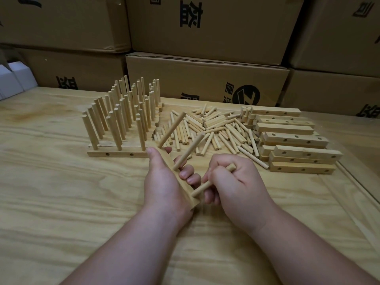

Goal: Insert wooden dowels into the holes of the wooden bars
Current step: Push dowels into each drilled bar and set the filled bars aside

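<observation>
Plywood table [61, 202], left hand [164, 182] gripping bar [185, 188], right hand [232, 186] pinching dowel [205, 186] against it

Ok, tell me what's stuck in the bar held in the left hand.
Two dowels stand in the bar; the right hand pushes a third at its near end. The left hand covers the holes.
</observation>
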A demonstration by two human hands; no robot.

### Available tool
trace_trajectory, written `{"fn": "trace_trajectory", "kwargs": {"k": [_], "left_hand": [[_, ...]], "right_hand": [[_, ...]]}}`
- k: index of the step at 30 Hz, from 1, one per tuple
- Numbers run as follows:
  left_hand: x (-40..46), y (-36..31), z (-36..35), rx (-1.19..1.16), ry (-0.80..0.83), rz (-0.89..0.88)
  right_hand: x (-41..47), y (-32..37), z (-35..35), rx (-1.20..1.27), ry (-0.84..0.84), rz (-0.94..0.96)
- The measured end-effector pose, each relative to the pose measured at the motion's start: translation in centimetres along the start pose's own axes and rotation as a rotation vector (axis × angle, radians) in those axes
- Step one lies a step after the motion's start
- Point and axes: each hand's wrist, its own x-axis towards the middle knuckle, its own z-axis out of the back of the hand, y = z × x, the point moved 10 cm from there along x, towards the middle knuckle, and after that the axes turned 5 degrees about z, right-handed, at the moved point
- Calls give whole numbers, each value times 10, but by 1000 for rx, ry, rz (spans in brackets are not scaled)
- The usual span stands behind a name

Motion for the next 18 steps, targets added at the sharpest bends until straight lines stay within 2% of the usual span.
{"fn": "trace_trajectory", "kwargs": {"k": [8,18], "left_hand": [[-4,7,-4,103,28,35],[-2,1,-4,65,36,-14]], "right_hand": [[2,-6,0,53,-3,-90],[0,-4,-5,135,-32,-71]]}}
